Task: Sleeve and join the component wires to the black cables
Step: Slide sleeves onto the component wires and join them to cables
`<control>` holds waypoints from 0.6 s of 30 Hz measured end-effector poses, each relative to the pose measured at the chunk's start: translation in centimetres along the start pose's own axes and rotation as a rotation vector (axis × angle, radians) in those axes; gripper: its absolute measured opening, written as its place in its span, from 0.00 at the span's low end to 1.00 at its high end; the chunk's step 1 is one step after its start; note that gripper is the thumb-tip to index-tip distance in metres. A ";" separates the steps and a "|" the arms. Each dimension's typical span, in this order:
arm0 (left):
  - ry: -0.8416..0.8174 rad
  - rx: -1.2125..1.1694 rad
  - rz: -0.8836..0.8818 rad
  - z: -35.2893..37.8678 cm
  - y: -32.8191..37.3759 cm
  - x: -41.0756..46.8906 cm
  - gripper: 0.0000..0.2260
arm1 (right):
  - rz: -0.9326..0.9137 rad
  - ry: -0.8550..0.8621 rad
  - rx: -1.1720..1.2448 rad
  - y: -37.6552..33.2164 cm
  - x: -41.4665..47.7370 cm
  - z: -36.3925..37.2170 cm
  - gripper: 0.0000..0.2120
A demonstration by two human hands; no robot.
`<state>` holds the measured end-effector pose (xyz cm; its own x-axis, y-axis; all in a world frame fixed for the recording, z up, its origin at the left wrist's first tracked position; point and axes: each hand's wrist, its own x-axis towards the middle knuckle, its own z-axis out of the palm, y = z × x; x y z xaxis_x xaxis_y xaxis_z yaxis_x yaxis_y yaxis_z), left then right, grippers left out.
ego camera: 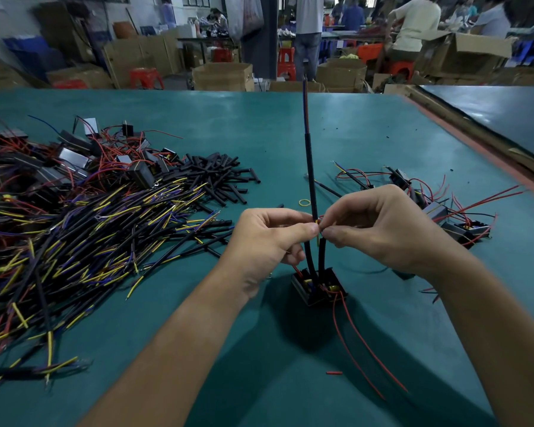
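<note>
Black cable [309, 167], one, upright, pinched by left hand [269, 241]; right hand [379, 229] pinches yellow wire [318, 240]; one component [316, 288], two red wires [361, 340]

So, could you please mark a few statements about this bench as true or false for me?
1. The left hand and the right hand both pinch at the upright black cable. True.
2. The pile of loose cables lies on the person's right. False: it lies on the left of the table.
3. A yellow rubber band lies on the table just beyond the hands. True.
4. The component under the hands trails blue leads toward the person. False: its leads are red.
5. A heap of short black sleeves lies at the far side of the cable pile. True.
</note>
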<state>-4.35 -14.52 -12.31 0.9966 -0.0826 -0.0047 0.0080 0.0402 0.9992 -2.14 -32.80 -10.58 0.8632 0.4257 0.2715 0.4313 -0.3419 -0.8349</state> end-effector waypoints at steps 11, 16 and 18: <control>0.003 -0.044 -0.045 0.0 -0.1 0.0 0.04 | 0.068 -0.025 0.129 -0.1 -0.1 0.1 0.05; -0.010 -0.034 -0.080 -0.1 0.1 0.0 0.06 | 0.053 0.005 0.129 -0.5 -0.1 0.3 0.06; -0.033 -0.031 -0.078 -0.2 0.2 -0.1 0.07 | 0.062 0.000 0.119 -0.6 -0.1 0.3 0.05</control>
<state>-4.40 -14.28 -12.13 0.9896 -0.1192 -0.0810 0.0890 0.0631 0.9940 -2.60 -32.40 -10.28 0.8870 0.4072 0.2178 0.3431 -0.2653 -0.9011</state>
